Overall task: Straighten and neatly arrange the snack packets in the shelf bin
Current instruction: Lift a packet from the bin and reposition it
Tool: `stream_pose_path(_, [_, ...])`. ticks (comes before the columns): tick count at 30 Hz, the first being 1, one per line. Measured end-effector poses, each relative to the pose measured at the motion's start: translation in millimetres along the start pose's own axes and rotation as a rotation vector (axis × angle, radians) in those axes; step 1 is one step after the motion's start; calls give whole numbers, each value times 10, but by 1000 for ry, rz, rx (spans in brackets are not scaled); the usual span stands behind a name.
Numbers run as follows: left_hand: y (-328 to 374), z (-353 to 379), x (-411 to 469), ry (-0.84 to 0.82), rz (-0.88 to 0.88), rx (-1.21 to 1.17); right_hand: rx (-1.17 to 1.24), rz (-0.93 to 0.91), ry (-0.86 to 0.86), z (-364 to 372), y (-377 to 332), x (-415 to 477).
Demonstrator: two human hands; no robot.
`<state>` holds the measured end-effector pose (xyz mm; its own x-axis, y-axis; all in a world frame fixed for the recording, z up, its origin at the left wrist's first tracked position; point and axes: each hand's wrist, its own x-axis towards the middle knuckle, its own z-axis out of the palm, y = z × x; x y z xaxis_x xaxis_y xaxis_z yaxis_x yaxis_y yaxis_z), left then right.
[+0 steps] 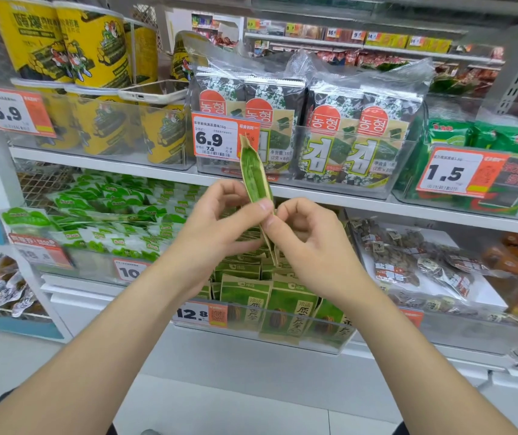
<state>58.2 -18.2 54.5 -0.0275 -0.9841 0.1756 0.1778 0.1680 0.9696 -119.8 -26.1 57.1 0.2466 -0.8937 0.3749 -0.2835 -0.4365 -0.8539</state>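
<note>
Shop shelves filled the view ahead of me, white boards loaded with clear bins. Far left on the upper shelf stood yellow seaweed-roll tubs behind a 5.9 price tag. Below them lay a heap of white-and-green packets. Moving in, my left hand had its thumb and fingers pinched on a green snack packet, held edge-on and upright in front of the 6.9 price tag. Right beside it, my right hand pinched the same packet lower down, thumb tips nearly touching. Directly beneath my hands sat the shelf bin, green packets standing in rows inside. Further right were Korean seaweed packs, then bagged brown snacks.
</note>
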Motion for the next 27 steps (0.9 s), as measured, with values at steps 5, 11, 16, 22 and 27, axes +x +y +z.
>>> stream_pose_path(5, [17,-138,-4,-140,-136,-21,-17,-43,-97,-34,55,-7])
stream_pose_path(11, [43,-162,-51,-160,-164,32,-101,-40,-38,-60,108,34])
stream_pose_path(16, [65,-193,-62,-179,-176,8,-39,-31,-29,-56,109,19])
stream_pose_path(22, [123,-219,-88,-350,-202,10,37,-77,-1,-86,128,7])
stream_pose_path(27, [136,-185,-112,-409,-183,137,20,29,-13,-170,155,32])
